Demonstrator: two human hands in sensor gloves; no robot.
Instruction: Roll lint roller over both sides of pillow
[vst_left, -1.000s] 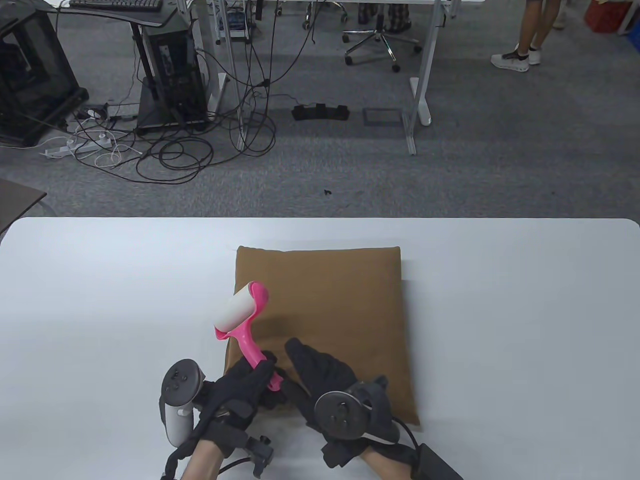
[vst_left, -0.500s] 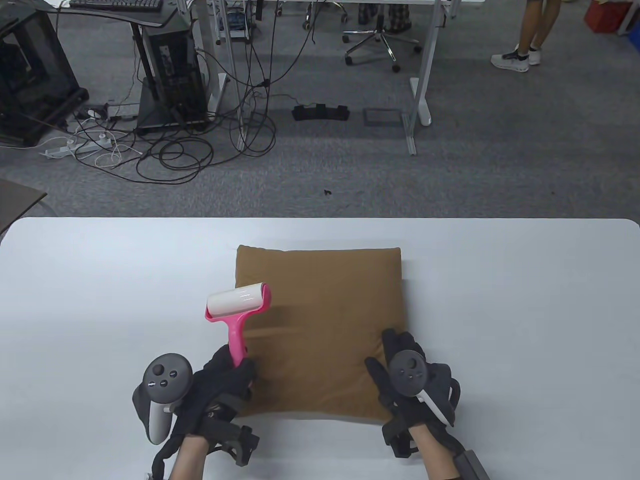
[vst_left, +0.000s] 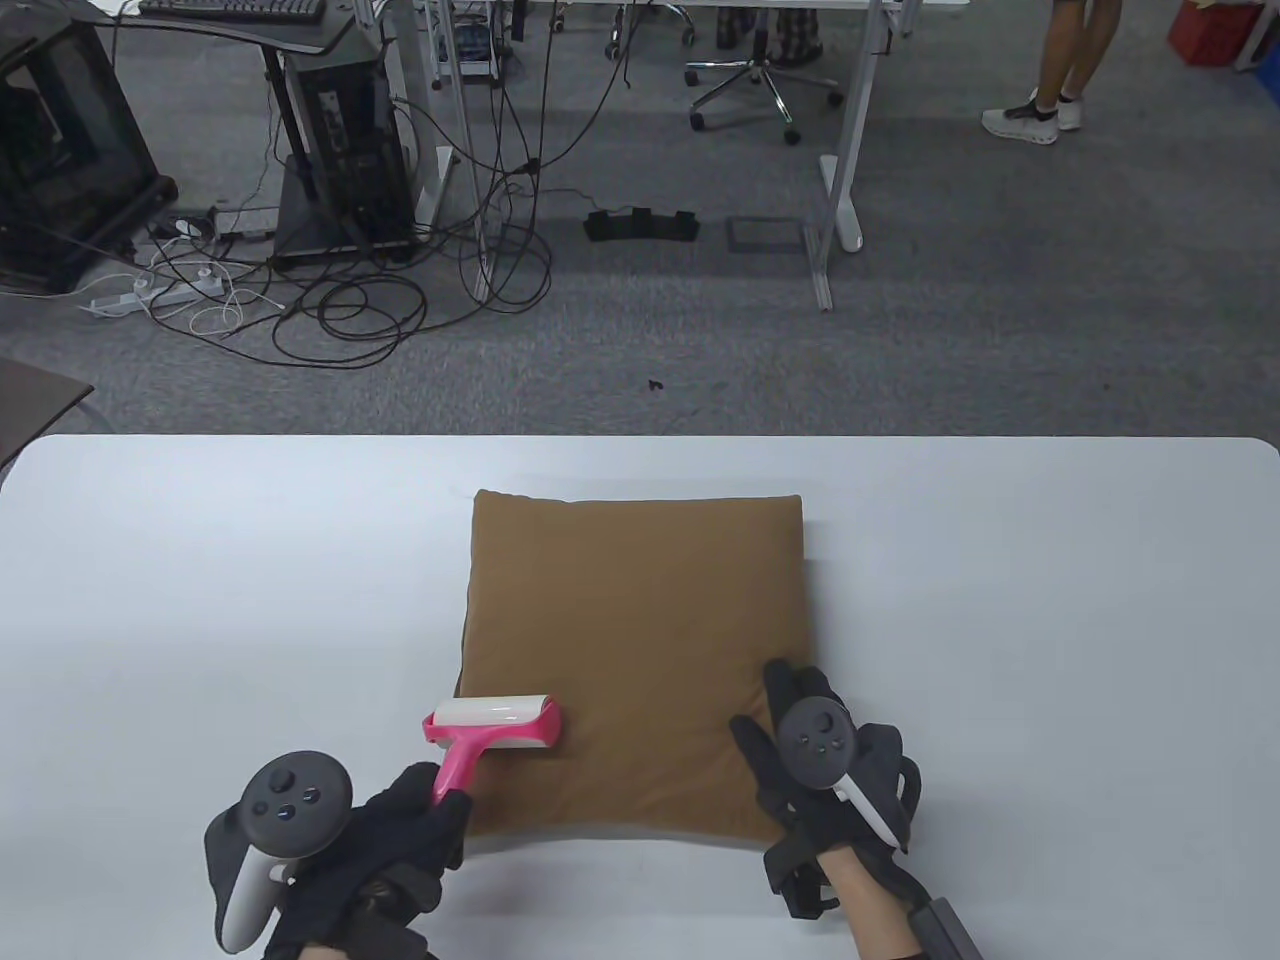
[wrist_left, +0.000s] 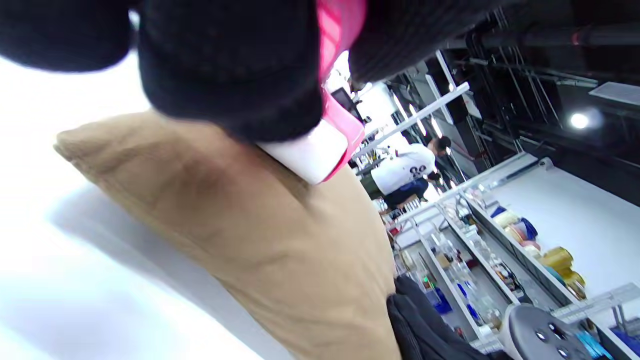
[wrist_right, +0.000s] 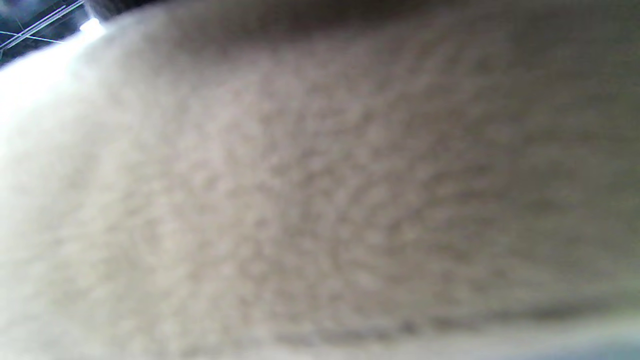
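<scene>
The brown pillow (vst_left: 635, 665) is laid flat in the middle of the white counter (vst_left: 1000, 600), a little toward the lower edge of the table view, so that its whole upper face is offered to the roller. The pink lint roller (vst_left: 490, 735) is gripped by its handle in the left hand (vst_left: 385, 850), in the lower left of the frame. Its white sticky drum is placed across the lower left part of the pillow, with the handle pointing down toward the person. This hold probably lets the drum be pushed and pulled in straight strokes along the fabric. In the left wrist view the drum (wrist_left: 305, 157) is seen touching the cloth, and the gloved fingers (wrist_left: 230, 65) are closed around the pink handle.

The right hand (vst_left: 825, 775) is rested on the lower right corner of the pillow, with the fingers spread flat and nothing gripped. It is most likely put there so that the soft pillow is kept from sliding under the roller. The right wrist view is filled by blurred fabric (wrist_right: 320, 190), which fits a hand pressed close to the pillow.

Only the upper face is exposed now, so it is judged that the other side is not yet rolled.
</scene>
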